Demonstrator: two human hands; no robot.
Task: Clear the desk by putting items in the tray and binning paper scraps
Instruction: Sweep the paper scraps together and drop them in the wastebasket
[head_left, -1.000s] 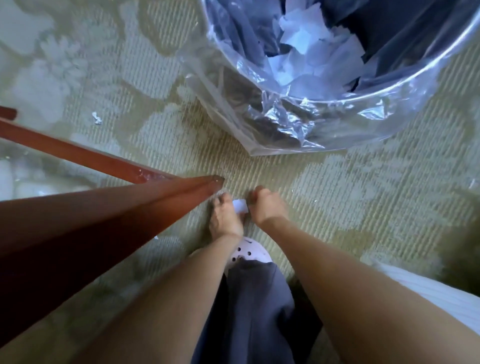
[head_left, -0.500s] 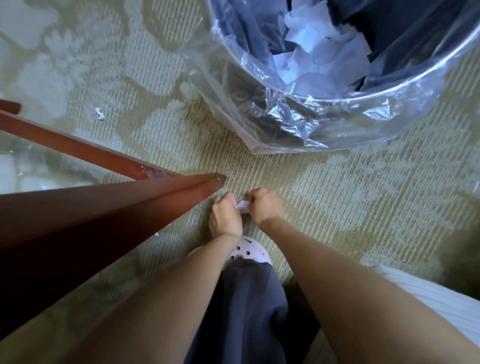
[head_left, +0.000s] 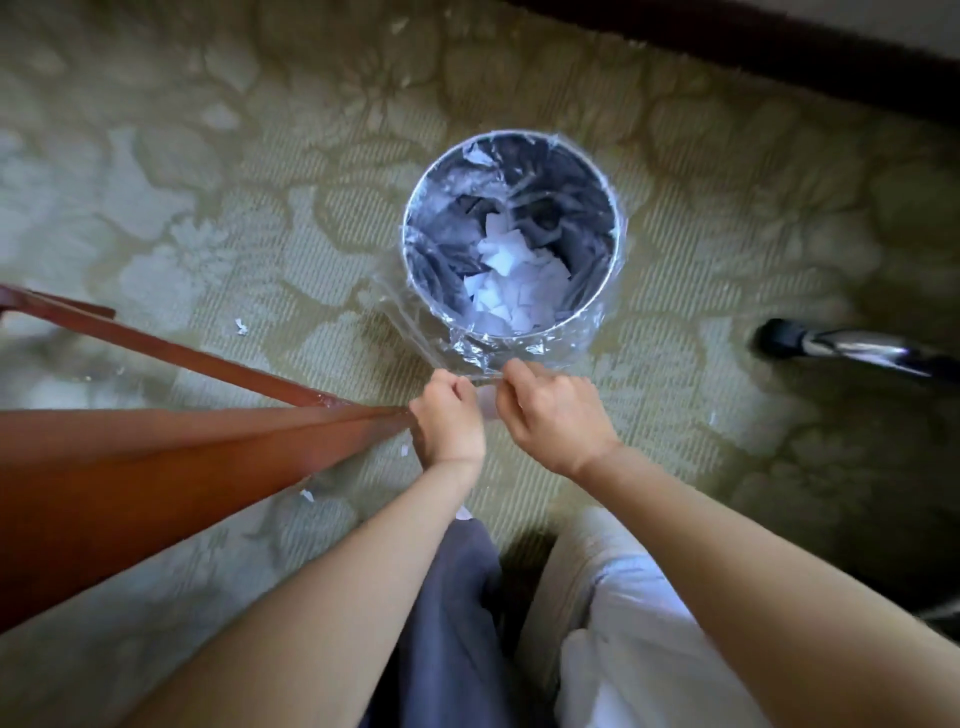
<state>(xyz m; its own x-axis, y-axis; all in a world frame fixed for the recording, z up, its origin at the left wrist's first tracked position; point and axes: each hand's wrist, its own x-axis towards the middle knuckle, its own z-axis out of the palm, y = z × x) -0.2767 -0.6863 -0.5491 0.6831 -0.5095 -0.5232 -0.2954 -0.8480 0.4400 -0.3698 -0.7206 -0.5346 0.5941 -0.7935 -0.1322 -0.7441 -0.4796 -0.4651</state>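
A round bin (head_left: 615, 228) lined with a clear plastic bag stands on the carpet, holding several white paper scraps (head_left: 511, 286). My left hand (head_left: 449, 423) and my right hand (head_left: 556, 413) are side by side just in front of the bin's near rim. Both are closed on a small white paper scrap (head_left: 487, 400) held between them, mostly hidden by the fingers. Small scraps lie on the carpet: one (head_left: 240, 326) left of the bin, one (head_left: 307, 494) by the desk corner.
The red-brown desk corner (head_left: 208, 447) juts in from the left, touching my left hand. A chair caster and chrome leg (head_left: 831, 345) sit at the right. Patterned green carpet (head_left: 208, 182) surrounds the bin. My legs fill the bottom.
My head has risen, so the whole bin now shows smaller. Both hands lifted off the floor with the scrap and moved toward the bin's near rim.
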